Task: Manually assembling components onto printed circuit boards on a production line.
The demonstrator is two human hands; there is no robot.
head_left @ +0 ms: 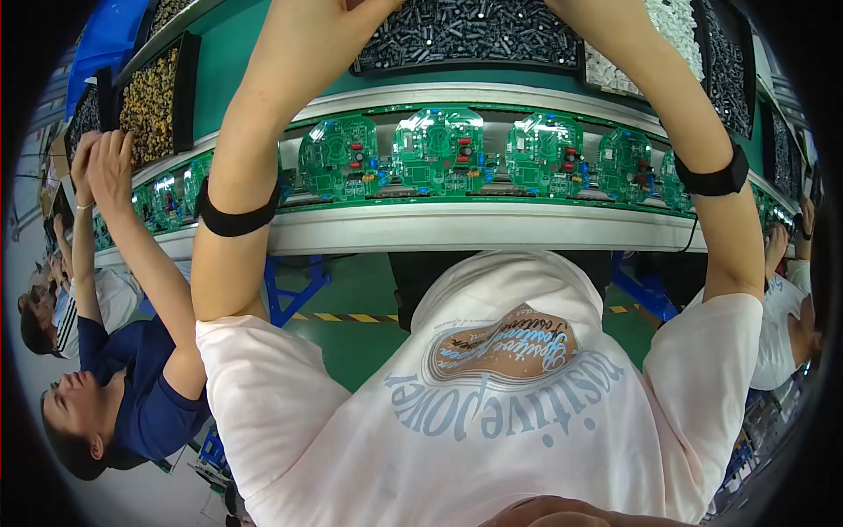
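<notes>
Both hands pass out of the top edge of the view, so how far either is open and what either holds cannot be told. The left forearm (255, 132) rises from the pale printed T-shirt (492, 413) with a black band (235, 220) near the elbow; the right forearm (694, 114) rises likewise, wearing a black wristband (716, 182). Between the forearms, at the top of the view, lies a black tray of small dark cylindrical components (470, 35), nearest to where the hands go out of sight. Beside it to the right sits a tray of white parts (672, 26). Below them a row of green circuit boards (439, 154) stands along the grey conveyor rail (457, 227). At left, a co-worker in a dark blue shirt (145, 386) raises both hands (101, 162) toward a tray of yellowish components (149, 105).
</notes>
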